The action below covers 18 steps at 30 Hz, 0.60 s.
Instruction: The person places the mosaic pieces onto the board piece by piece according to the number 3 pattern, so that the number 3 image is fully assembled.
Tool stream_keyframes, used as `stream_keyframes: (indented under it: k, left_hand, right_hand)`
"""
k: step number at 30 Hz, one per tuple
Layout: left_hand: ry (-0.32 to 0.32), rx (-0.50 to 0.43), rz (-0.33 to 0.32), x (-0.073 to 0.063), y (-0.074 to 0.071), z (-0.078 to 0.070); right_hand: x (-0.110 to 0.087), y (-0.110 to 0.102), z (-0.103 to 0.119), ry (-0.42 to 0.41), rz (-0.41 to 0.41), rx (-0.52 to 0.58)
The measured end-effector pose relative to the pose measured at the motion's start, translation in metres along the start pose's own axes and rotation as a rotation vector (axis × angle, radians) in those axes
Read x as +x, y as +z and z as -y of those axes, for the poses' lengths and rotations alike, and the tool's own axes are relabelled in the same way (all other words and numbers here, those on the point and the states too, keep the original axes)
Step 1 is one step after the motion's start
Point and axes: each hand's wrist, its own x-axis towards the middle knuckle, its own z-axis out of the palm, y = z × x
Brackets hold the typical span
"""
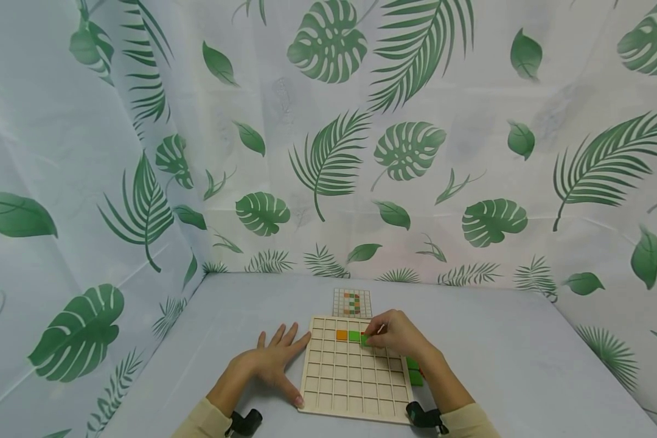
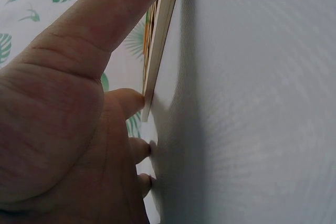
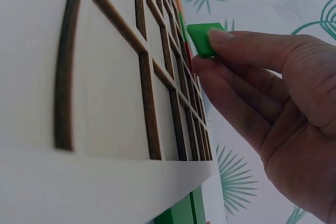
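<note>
Grid board: the pale wooden board point(image 1: 356, 380) lies flat on the white tabletop point(image 1: 525, 365), between the 2 hands.
Left hand: the left hand point(image 1: 274, 365) has its fingers spread; the thumb touches the near left corner of the board, and the index finger touches the left edge.
Right hand: the right hand point(image 1: 396, 333) is over the far part of the board, thumb and fingers pinching 1 held green tile point(image 3: 202, 38).
Held tile: tilted above the grid, beside the placed tiles.
Placed tiles: 1 orange tile point(image 1: 342, 335) and 1 placed green tile point(image 1: 354, 336) sit side by side in the 2nd row from the far edge; a red piece point(image 3: 188, 53) shows near the held tile, partly hidden.
Pattern card: a small gridded card point(image 1: 352, 302) with coloured squares lies just beyond the board.
Spare tiles: green pieces point(image 1: 415, 377) lie by the right edge, partly behind the forearm.
Backdrop: a leaf-printed curtain point(image 1: 328, 164).
</note>
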Motion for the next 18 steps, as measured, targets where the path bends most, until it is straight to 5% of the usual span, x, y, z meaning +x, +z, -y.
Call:
stream_keyframes:
  k: [18]
  left_hand:
    - [-0.003,0.004,0.000,0.0000,-0.0005,-0.0011]
  right_hand:
    - [0.0009,0.0026,0.0018,0.057,0.024,-0.047]
